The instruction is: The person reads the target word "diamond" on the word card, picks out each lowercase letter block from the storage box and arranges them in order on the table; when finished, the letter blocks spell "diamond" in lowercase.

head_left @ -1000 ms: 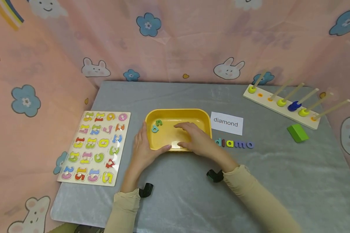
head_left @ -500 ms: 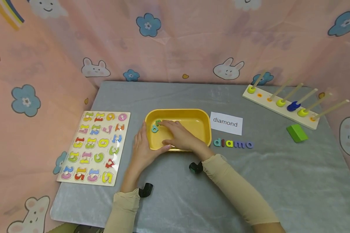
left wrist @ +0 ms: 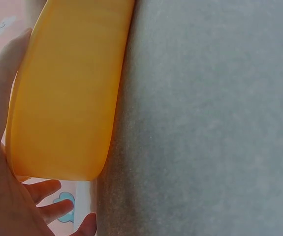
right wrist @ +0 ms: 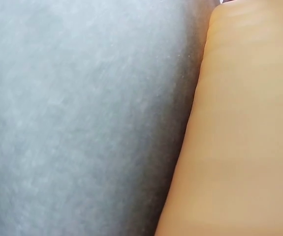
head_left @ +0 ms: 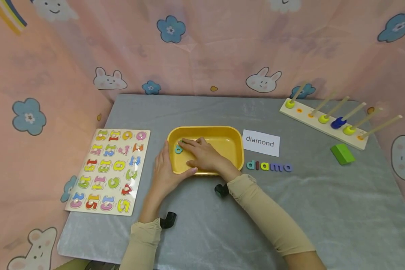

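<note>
A yellow tray (head_left: pixel 227 144) lies in the middle of the table in the head view. My left hand (head_left: pixel 166 167) is braced round its near left corner, fingers along the left side and thumb on the front rim; the left wrist view shows those fingers extended beside the tray wall (left wrist: pixel 67 98). Inside the tray, the extended fingertips of my right hand (head_left: pixel 206 155) reach a green letter n (head_left: pixel 183 141), mostly covered by them, with the thumb apart. A teal letter (head_left: pixel 178 149) lies just below those fingertips. The right wrist view catches only sleeve and tablecloth.
Right of the tray sit a white card (head_left: pixel 261 142) printed "diamond" and a row of coloured letters (head_left: pixel 264 166) reading "diamo". A number puzzle board (head_left: pixel 108 172) lies at left. A peg stand (head_left: pixel 324 119) and a green block (head_left: pixel 342 154) are at far right.
My right hand has moved left across the tray, its fingertips coming over the green letter n. The left hand and tray have stayed put.
</note>
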Motion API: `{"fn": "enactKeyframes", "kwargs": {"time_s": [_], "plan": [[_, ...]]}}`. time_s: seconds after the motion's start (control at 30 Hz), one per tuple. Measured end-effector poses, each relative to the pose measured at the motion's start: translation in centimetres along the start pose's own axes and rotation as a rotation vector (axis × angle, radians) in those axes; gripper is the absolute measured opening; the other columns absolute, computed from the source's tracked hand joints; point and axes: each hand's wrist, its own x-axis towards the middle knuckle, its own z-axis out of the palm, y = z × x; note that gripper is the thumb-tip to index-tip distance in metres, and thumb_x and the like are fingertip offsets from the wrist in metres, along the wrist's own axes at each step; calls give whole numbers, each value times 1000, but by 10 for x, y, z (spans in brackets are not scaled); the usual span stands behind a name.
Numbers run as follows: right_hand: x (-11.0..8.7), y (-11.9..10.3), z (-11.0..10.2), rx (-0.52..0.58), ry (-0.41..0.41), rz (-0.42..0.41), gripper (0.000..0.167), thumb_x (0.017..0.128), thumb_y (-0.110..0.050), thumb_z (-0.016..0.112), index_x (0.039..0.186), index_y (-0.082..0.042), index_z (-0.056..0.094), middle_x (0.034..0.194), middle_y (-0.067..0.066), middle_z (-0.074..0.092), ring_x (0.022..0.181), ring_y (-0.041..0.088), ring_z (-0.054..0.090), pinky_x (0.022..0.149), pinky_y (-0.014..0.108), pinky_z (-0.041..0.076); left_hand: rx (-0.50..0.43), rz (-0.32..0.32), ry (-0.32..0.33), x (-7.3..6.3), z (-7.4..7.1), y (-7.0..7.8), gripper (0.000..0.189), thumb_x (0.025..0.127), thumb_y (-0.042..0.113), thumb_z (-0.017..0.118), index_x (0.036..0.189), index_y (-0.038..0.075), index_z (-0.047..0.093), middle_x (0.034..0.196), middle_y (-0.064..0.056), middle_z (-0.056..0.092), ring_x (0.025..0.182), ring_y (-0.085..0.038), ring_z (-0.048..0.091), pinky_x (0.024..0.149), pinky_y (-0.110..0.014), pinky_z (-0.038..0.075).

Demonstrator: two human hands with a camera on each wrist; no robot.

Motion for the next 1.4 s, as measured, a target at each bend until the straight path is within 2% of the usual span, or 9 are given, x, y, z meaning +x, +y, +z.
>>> {"fn": "enactKeyframes", "kwargs": {"time_s": [0.17,0.3,0.4,0.53,0.73,0.87,1.07,1.23,1.4], "plan": [[0,-1,0,-50,67,37,59,101,-23,73,157,-17,54,161,6,50,134,32,49,109,51,48,4,2,2,0,0,0,140,76,60,90,172,14,1,177,-16,17,161,-39,19,130,-63,20],[-3,-3,-2,-46,159,55,38,99,-14,74,137,-11,73,140,8,66,127,31,58,108,50,51,-6,-5,4,0,0,1,140,75,58,92,172,14,1,177,-17,17,162,-39,19,130,-63,20],[-5,-4,-3,-57,219,53,25,96,-11,77,121,-9,81,125,8,73,116,30,65,101,48,54,-13,-8,6,-1,0,2,140,75,57,92,172,14,1,177,-17,17,162,-39,18,130,-62,19],[-6,-5,-2,-93,273,49,16,93,-12,80,108,-7,83,110,8,75,104,28,69,93,45,56,-13,-10,5,-1,0,2,139,76,56,92,172,15,0,177,-16,17,162,-39,18,131,-61,18],[-2,-5,3,-160,303,39,18,91,-19,85,101,-8,76,103,6,72,98,26,66,85,43,50,-17,-11,6,-1,-1,2,139,76,55,93,172,14,0,177,-17,18,162,-39,19,131,-61,16],[1,-5,4,-154,306,38,16,92,-18,85,96,-8,73,100,5,69,95,26,64,86,45,52,-19,-7,11,-1,-1,3,139,76,55,93,172,13,2,176,-17,19,161,-39,20,131,-60,17],[-1,-5,3,-64,296,58,14,93,-4,77,104,-5,68,102,9,67,94,25,62,88,42,56,-17,-1,13,-1,-1,1,138,76,55,93,172,14,2,177,-17,19,161,-39,20,130,-62,18],[-16,-4,-6,150,313,71,26,91,1,72,115,-3,65,109,12,66,95,25,62,88,38,58,-13,-6,10,-1,0,0,138,76,56,92,172,14,2,177,-17,18,161,-40,21,129,-64,19],[-43,3,-20,342,388,48,24,88,8,74,111,1,73,111,14,67,94,27,65,90,41,61,-8,-11,6,0,0,0,138,76,57,92,172,15,2,177,-17,18,161,-40,20,129,-65,19]]}}
